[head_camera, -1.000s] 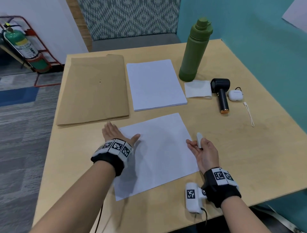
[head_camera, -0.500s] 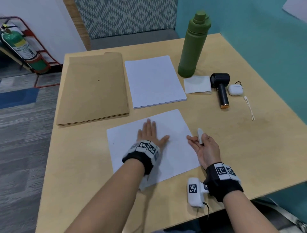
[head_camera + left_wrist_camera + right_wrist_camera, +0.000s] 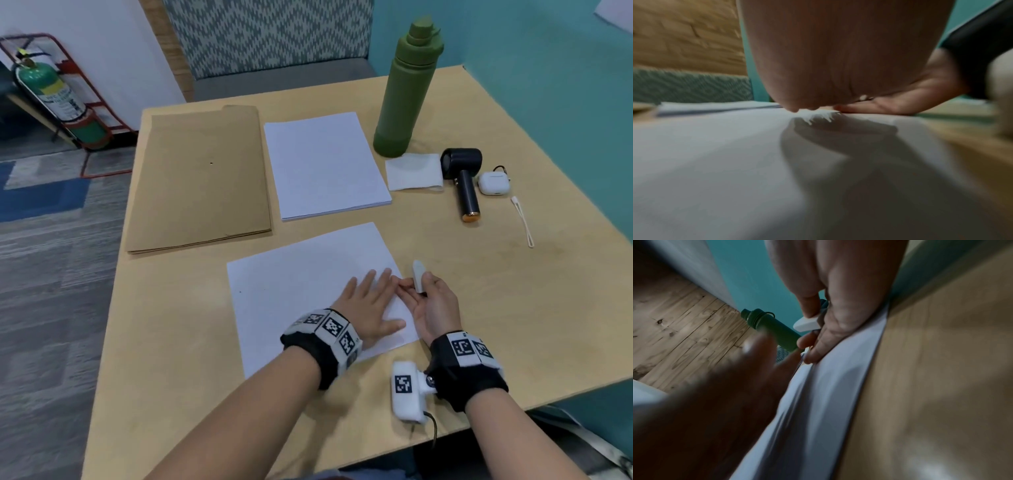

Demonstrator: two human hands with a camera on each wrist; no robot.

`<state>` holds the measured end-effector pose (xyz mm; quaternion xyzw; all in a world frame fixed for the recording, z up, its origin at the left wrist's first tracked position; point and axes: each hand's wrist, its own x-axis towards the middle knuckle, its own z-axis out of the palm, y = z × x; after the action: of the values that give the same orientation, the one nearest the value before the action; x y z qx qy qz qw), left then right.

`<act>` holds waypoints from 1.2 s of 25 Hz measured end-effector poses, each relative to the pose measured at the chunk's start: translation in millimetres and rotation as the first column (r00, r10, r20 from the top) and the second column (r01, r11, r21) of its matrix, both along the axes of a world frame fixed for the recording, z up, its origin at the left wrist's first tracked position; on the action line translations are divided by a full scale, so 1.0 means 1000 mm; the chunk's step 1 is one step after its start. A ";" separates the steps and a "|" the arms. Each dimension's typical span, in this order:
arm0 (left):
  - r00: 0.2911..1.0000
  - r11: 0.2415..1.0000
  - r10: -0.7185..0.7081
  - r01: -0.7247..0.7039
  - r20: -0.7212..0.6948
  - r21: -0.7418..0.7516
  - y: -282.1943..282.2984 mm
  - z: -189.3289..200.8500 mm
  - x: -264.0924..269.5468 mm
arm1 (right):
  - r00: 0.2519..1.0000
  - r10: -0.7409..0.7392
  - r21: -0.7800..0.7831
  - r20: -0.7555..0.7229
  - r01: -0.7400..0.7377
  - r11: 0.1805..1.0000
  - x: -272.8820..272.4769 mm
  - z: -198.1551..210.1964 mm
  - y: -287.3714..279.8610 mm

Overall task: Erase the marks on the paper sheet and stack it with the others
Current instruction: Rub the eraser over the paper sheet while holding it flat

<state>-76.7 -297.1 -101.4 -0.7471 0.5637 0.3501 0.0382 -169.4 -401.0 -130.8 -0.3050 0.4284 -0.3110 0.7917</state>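
Observation:
A single white paper sheet (image 3: 301, 294) lies tilted on the wooden table (image 3: 191, 342) in front of me; I make out only a tiny dot near its left edge. My left hand (image 3: 368, 303) lies flat on the sheet's right part, fingers straight (image 3: 838, 56). At the sheet's right edge (image 3: 838, 378), my right hand (image 3: 428, 301) pinches a white eraser (image 3: 418, 277) between thumb and fingers (image 3: 807, 324), its other fingers touching the paper's edge. A stack of white sheets (image 3: 325, 164) lies behind.
A brown envelope pile (image 3: 202, 174) lies to the left of the stack. To the right stand a green bottle (image 3: 404, 89), a folded tissue (image 3: 414, 171), a small black handheld fan (image 3: 464, 181), a white earbud case (image 3: 493, 183) and a white strap (image 3: 522, 221).
My left hand has slid rightward across the sheet from its left edge to beside my right hand. The right hand has stayed at the right edge with the eraser.

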 end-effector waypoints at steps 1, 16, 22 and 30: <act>0.999 0.999 -0.036 0.036 -0.022 0.030 0.000 -0.002 -0.013 | 1.000 0.003 -0.002 -0.004 -0.003 1.000 0.001 0.000 0.000; 0.967 0.977 0.135 -0.167 0.216 0.136 0.071 0.000 0.036 | 0.999 0.006 -0.049 -0.041 -0.008 0.999 0.002 -0.001 0.002; 0.950 0.969 0.238 -0.247 0.203 0.019 0.069 0.000 0.043 | 0.977 0.018 -0.220 -0.212 -0.066 0.973 0.011 0.002 0.007; 0.981 0.984 0.144 -0.155 0.129 0.083 0.045 -0.013 0.026 | 0.364 0.381 -0.255 -0.850 -0.917 0.308 0.012 0.026 0.020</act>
<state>-50.4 -252.4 -114.6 -0.8050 0.4855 0.3313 0.0811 -157.5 -381.3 -104.8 -0.8264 0.3325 0.0653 0.4497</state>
